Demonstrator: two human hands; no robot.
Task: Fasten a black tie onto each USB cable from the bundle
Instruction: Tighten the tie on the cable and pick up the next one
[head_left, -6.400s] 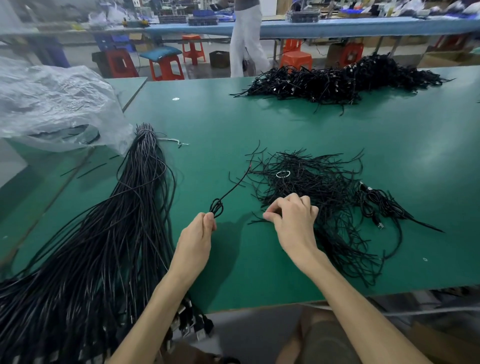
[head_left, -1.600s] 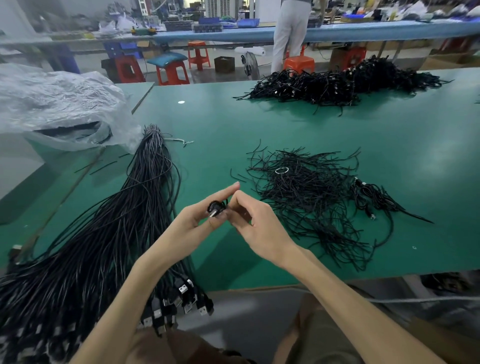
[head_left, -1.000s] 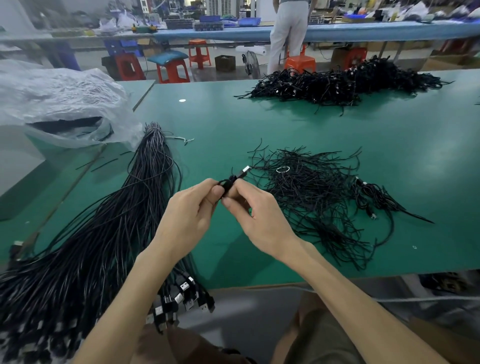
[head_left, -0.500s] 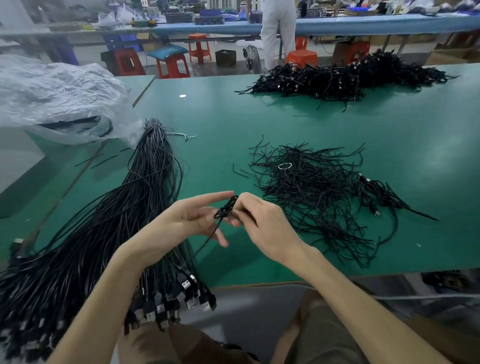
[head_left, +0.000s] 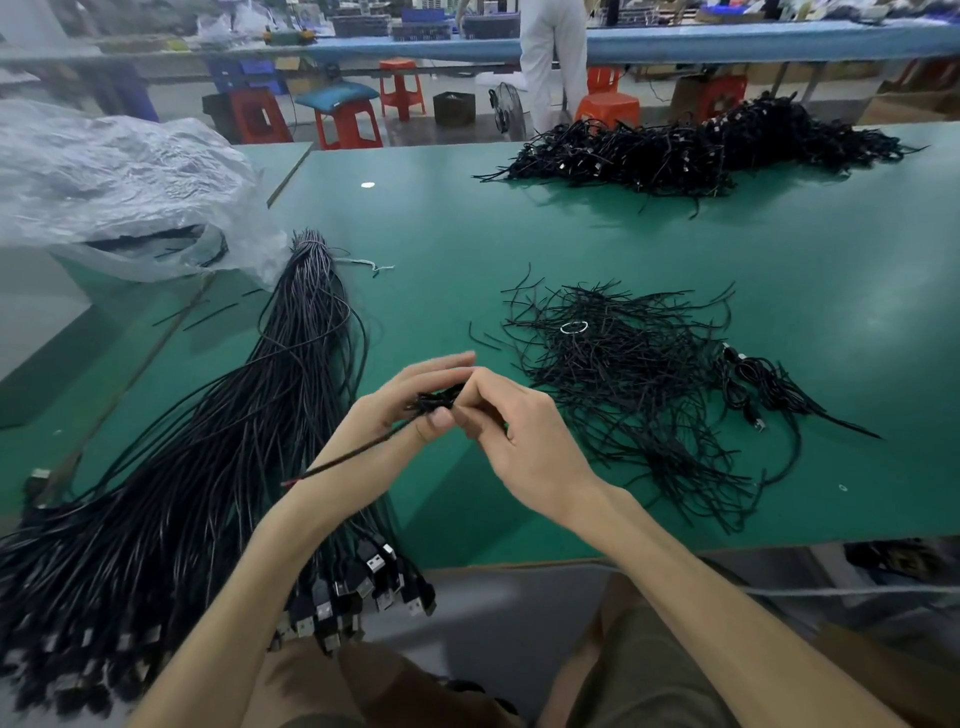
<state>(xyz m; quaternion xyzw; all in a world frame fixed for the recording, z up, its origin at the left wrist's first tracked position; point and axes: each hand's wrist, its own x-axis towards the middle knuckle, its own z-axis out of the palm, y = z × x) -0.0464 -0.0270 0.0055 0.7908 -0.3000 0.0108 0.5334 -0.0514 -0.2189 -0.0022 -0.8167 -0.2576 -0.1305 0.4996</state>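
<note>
Roughly by size.

- **USB cable bundle** (head_left: 208, 441): lies along the left of the green table (head_left: 441, 234), with its plugs hanging over the near edge. It looks heavy as a mass, but each cord is limp and smooth. I judge a cord is best drawn out singly by its plug.
- **Heap of black ties** (head_left: 623, 374): sits right of centre. The strands are thin, probably featherlight and prone to tangle. I would pick one up by an end.
- **Coiled USB cable** (head_left: 434, 402): a small, tight black knot of loops, held above the table between both hands. It is likely springy and wants to uncoil, so I would grip across the loops.
- **Left hand** (head_left: 374, 410): pinches the coil, thumb pressed on it and fingers extended behind.
- **Right hand** (head_left: 524, 447): fingertips are curled, pinching the black tie (head_left: 353, 460) at the coil. The tie's free tail juts out stiffly past the left wrist, and its tip is reddish.
</note>
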